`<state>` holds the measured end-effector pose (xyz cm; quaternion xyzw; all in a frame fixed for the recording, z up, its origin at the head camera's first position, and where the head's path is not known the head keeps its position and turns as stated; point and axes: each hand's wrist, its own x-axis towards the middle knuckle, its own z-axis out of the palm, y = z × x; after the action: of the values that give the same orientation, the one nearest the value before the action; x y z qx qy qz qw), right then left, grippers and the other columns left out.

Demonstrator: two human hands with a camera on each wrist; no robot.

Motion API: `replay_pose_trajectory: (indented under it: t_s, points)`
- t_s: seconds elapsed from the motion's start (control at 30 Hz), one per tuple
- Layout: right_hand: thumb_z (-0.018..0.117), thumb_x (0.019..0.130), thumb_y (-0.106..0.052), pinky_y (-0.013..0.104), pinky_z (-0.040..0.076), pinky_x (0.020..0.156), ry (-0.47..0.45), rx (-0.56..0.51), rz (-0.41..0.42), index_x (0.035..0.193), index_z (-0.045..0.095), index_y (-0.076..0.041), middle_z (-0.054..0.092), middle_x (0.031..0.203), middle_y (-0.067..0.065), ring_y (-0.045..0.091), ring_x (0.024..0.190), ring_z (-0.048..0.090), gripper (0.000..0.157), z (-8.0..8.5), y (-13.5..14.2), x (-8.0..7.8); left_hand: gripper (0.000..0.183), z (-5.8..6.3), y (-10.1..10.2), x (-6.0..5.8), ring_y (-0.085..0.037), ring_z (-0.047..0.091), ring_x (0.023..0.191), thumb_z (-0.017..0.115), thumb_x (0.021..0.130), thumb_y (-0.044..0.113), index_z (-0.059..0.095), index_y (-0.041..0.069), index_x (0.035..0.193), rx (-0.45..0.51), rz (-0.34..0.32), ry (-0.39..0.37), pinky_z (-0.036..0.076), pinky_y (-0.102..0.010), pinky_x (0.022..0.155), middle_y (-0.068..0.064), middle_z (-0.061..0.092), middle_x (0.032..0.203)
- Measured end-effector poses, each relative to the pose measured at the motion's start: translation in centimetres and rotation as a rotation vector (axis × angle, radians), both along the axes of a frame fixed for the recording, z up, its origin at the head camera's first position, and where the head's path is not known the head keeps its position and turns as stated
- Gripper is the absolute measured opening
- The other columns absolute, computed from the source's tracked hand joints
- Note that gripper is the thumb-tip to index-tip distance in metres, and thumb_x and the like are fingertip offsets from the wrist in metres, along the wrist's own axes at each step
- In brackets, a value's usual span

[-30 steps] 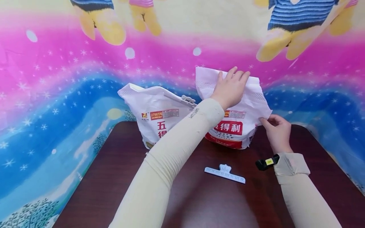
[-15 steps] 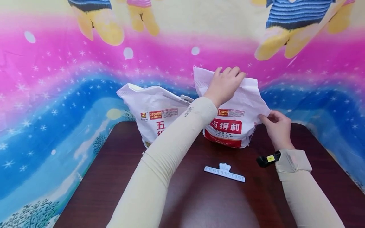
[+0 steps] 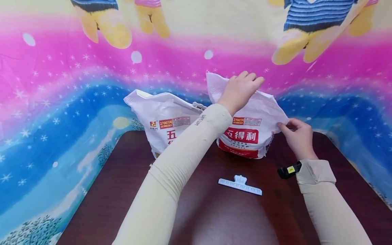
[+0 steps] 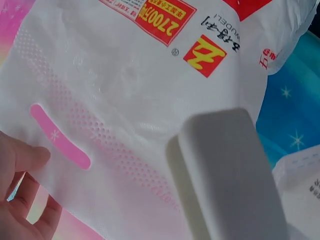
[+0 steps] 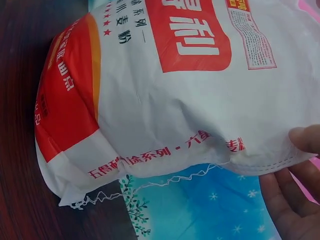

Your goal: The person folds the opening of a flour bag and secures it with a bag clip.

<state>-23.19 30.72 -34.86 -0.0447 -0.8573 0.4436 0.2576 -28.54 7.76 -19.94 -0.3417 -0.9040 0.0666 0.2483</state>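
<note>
Cream-sleeved left hand [image 3: 240,90] grasps the top edge of a white printed bag [image 3: 245,136], thumb on the near face. Right hand [image 3: 298,137] pinches the bag's side edge, thumb in front, fingers behind. Bag stands upright toward the far side of the dark tabletop [image 3: 239,221]. Second bag [image 3: 162,114] just beside, partly behind the left arm; grey clip [image 3: 199,106] at its top. Loose pale clip [image 3: 240,185] lies nearer, apart from both. Snowflake-patterned backdrop [image 3: 101,68] behind.
</note>
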Motion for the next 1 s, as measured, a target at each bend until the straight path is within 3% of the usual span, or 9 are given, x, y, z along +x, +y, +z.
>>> replay_pose_trajectory:
  t_s: [0.13,0.3,0.37,0.57,0.8,1.0]
  points:
    - [0.07,0.096,-0.034,0.015,0.044,0.066,0.024,0.033,-0.033,0.111,0.076,-0.002,0.064,0.089,-0.018,0.005,0.084,0.054,0.036,0.0,-0.3,0.0,0.044,0.1,-0.3,-0.2,-0.013,0.049,0.131,0.053,0.107,0.021,0.048,0.028,0.15,0.005,-0.005,-0.013,0.046,-0.027,0.106,0.007,0.055,0.144]
    - [0.068,0.098,-0.024,0.013,0.041,0.063,0.08,0.101,-0.071,0.108,0.075,0.001,0.073,0.101,0.015,-0.003,0.079,0.051,0.028,-0.1,-1.0,-0.5,0.044,-0.1,-0.6,-0.4,-0.014,0.049,0.129,0.051,0.107,0.018,0.049,0.027,0.15,0.022,-0.021,-0.039,0.046,-0.025,0.105,0.004,0.055,0.144]
    - [0.067,0.098,-0.021,0.01,0.041,0.063,0.102,0.125,-0.063,0.107,0.074,0.002,0.072,0.105,0.021,-0.008,0.079,0.05,0.026,-0.2,-1.2,-0.6,0.042,-0.1,-0.7,-0.5,-0.014,0.049,0.128,0.052,0.107,0.017,0.051,0.027,0.148,0.033,-0.021,-0.045,0.046,-0.025,0.105,0.004,0.055,0.143]
    - [0.066,0.099,-0.023,0.003,0.042,0.07,0.124,0.147,0.02,0.112,0.073,0.001,0.071,0.111,0.02,-0.016,0.083,0.05,0.029,-0.5,-0.9,-0.5,0.04,-0.2,-1.0,-0.5,-0.014,0.049,0.129,0.053,0.107,0.02,0.052,0.028,0.146,0.043,0.001,-0.059,0.046,-0.028,0.106,0.006,0.055,0.143]
    - [0.064,0.099,-0.042,0.003,0.044,0.08,0.053,0.082,0.145,0.13,0.066,-0.008,0.063,0.127,0.012,-0.001,0.103,0.054,0.046,-0.2,-1.0,-0.1,0.041,-0.4,-0.9,-0.6,-0.013,0.047,0.132,0.056,0.106,0.024,0.052,0.028,0.146,0.04,0.007,-0.068,0.045,-0.029,0.108,0.006,0.054,0.144]
    - [0.053,0.104,-0.045,0.01,0.044,0.079,0.083,0.082,0.147,0.131,0.065,-0.007,0.063,0.129,0.012,0.001,0.101,0.054,0.048,0.8,-1.7,-0.2,0.04,-0.5,-1.1,-0.8,-0.013,0.047,0.132,0.056,0.105,0.023,0.053,0.026,0.146,0.06,-0.005,-0.083,0.044,-0.029,0.108,0.005,0.054,0.144]
